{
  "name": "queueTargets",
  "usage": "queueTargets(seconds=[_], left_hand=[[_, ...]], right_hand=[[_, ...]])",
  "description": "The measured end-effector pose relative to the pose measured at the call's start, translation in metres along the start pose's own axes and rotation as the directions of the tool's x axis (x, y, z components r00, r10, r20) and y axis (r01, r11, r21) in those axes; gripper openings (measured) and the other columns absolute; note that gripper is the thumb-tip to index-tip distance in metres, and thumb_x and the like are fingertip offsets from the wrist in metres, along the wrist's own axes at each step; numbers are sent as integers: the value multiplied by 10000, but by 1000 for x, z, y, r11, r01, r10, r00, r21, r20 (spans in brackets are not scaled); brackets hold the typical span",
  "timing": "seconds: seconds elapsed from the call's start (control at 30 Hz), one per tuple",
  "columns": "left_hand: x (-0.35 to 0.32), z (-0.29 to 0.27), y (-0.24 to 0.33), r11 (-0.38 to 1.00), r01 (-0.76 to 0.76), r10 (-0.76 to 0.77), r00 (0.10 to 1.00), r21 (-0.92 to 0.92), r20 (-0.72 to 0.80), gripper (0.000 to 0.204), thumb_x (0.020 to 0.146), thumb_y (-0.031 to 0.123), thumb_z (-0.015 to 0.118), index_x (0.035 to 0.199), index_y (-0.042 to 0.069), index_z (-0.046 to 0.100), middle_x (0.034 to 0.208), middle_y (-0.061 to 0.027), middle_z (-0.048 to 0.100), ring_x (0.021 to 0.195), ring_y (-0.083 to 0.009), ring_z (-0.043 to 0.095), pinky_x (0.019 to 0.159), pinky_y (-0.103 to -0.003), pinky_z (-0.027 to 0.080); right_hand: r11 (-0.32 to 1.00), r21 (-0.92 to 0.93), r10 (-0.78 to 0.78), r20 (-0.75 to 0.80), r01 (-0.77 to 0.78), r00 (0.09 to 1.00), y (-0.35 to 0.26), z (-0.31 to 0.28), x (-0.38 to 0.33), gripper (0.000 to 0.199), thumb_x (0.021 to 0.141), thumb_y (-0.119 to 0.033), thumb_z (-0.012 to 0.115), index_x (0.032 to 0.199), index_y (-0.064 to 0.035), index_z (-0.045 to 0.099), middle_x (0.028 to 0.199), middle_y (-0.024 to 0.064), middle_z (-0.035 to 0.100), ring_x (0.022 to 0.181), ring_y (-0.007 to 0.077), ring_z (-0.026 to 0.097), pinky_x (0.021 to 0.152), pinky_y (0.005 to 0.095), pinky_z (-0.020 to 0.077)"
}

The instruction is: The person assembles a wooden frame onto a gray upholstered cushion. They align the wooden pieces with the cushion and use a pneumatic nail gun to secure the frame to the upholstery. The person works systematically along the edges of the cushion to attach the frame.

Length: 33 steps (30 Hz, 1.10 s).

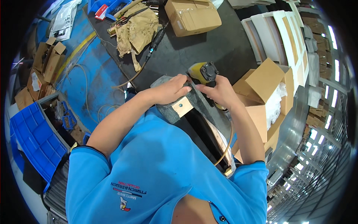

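A grey fabric-covered frame lies across my lap against the table edge, with a pale wooden block and a bolt showing at its near end. My left hand is closed over the frame's far end, fingers pressed on the grey fabric. In my right hand is a yellow and black air-powered nail or staple gun, held close beside the fabric edge. Its lower part is hidden by my fingers, and its nose cannot be made out. A brownish air hose trails from it toward me.
The dark worktable holds a taped carton, crumpled brown paper with scissors, and a corded black tool. An open carton stands right, by stacked white panels. A blue crate is left.
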<state>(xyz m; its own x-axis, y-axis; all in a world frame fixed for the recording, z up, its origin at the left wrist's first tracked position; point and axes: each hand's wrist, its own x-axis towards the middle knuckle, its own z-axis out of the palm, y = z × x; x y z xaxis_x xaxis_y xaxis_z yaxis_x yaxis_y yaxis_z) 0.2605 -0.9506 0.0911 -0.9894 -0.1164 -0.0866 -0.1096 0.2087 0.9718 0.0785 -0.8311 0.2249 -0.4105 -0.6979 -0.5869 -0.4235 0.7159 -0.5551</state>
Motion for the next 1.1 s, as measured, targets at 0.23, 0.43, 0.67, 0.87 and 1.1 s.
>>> queueTargets(seconds=[0.23, 0.43, 0.67, 0.87, 1.1], left_hand=[[-6, 4, 15, 995, 91, -88, 994, 47, -62, 456, 1083, 301, 576, 1404, 1, 454, 1352, -283, 563, 1287, -447, 560, 1087, -479, 458], [-6, 0, 24, 987, 154, -153, 988, 43, -26, 479, 1049, 238, 607, 1433, 13, 429, 1421, -267, 539, 1345, -446, 536, 1101, -485, 457], [-4, 3, 18, 989, 140, -139, 990, 37, -26, 535, 997, 156, 652, 1450, -5, 418, 1459, -264, 514, 1374, -443, 520, 1124, -484, 446], [-3, 8, 14, 992, 113, -110, 992, 57, -61, 555, 991, 138, 692, 1455, -6, 423, 1466, -269, 515, 1384, -444, 515, 1138, -480, 446], [0, 5, 15, 991, 122, -120, 992, 54, -39, 632, 987, 145, 709, 1503, 0, 373, 1485, -283, 504, 1415, -448, 490, 1153, -479, 436]], right_hand=[[916, -259, -306, 39, 305, 951, -3, -31, -36, 554, 831, -124, 788, 1373, -92, 681, 984, 149, 698, 840, 355, 695, 779, 408, 558], [778, -390, -430, 241, 493, 870, -8, -34, -43, 847, 743, 1, 740, 1541, -211, 550, 1066, 96, 676, 861, 387, 690, 752, 467, 562], [766, -383, -425, 301, 516, 854, -15, -34, -39, 846, 764, -11, 735, 1557, -222, 528, 1034, 120, 676, 873, 395, 692, 753, 473, 562], [780, -429, -353, 298, 455, 887, -28, -31, -40, 735, 806, -65, 765, 1506, -197, 582, 1038, 137, 695, 909, 400, 699, 779, 483, 567], [854, -373, -311, 194, 363, 930, -25, -22, -50, 645, 822, -120, 786, 1447, -156, 630, 1032, 142, 718, 919, 391, 706, 796, 464, 566]])
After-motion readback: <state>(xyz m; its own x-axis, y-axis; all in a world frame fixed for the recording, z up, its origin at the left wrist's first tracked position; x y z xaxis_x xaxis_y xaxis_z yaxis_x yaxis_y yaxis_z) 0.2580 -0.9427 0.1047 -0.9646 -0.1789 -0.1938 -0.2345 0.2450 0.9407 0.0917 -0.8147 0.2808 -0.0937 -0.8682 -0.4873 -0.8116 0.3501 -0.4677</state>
